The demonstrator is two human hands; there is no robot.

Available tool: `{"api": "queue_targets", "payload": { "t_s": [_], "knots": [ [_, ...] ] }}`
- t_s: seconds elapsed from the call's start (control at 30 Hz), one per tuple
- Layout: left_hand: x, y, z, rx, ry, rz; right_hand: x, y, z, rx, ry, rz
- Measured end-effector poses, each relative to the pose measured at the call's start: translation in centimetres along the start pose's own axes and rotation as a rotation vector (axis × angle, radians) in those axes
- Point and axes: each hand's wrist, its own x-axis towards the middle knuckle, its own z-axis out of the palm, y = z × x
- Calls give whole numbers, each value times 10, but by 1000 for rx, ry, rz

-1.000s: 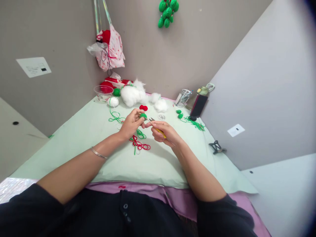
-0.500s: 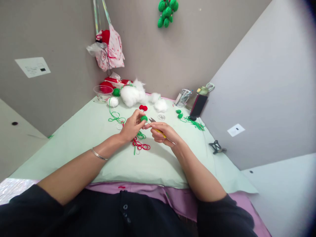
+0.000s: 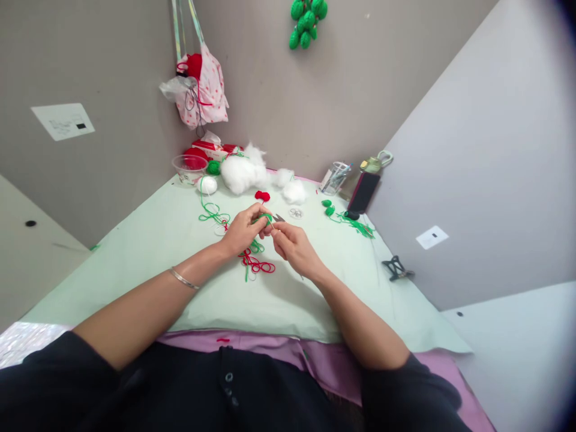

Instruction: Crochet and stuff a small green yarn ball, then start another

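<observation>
No text, brand or number could be read. Faint print stood on the white plate (image 3: 63, 122) on the left wall (image 3: 117, 174), too small to make out; marks on the red-and-white box (image 3: 215, 152) and the clear tub (image 3: 189, 177), both far left, were equally illegible.

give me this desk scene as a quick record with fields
left grip: holding green yarn piece, mostly hidden
right grip: holding slim rod-like tool, exact type unclear
beside right grip: scissors, handles out of sight
nearer the body: looped red yarn
farther off: red yarn piece, white stuffing
far right: phone
wall: green crocheted cluster
</observation>
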Motion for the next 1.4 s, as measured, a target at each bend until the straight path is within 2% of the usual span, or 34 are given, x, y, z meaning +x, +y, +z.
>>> {"api": "queue_targets", "payload": {
  "t_s": [0.13, 0.23, 0.4, 0.47, 0.53, 0.6, 0.63, 0.73, 0.8, 0.87, 1.0, 1.1, 1.27, 1.4],
  "knots": [
    [1, -3, 0, 18, 26, 27, -6, 2, 11, -297, 69, -113],
    [-3, -4, 2, 50, 76, 56, -4, 3, 9, -247, 59, -103],
    [-8, -3, 3, 91, 168, 135, 6, 1, -9, 469, -223, 158],
    [-6, -3, 1, 101, 179, 159, 8, 2, -13, 623, -325, 234],
    [-2, -3, -3, 114, 194, 155, 8, 3, -12, 622, -454, 291],
    [2, -5, -7, 115, 224, 121, 6, 2, -11, 484, -561, 299],
    [4, -6, -9, 106, 237, 95, 4, 1, -13, 364, -572, 272],
    [8, -11, -14, 49, 239, -4, -1, -4, -31, -226, -412, 136],
    [10, -16, -14, 3, 213, -71, -5, -5, -51, -740, -287, 157],
    [12, -19, -13, -34, 177, -123, -7, -1, -73, -935, -225, 223],
    [12, -24, -6, -22, 82, -173, 8, 15, -109, -1115, -143, 291],
    [8, -26, -2, 66, 0, -176, 46, 29, -122, -1175, -42, 242],
    [0, -30, 3, 253, -129, -163, 126, 58, -121, -1204, 112, 101],
    [-1, -25, 5, 305, -153, -142, 163, 85, -116, -1192, 200, 62]
  ]
}}
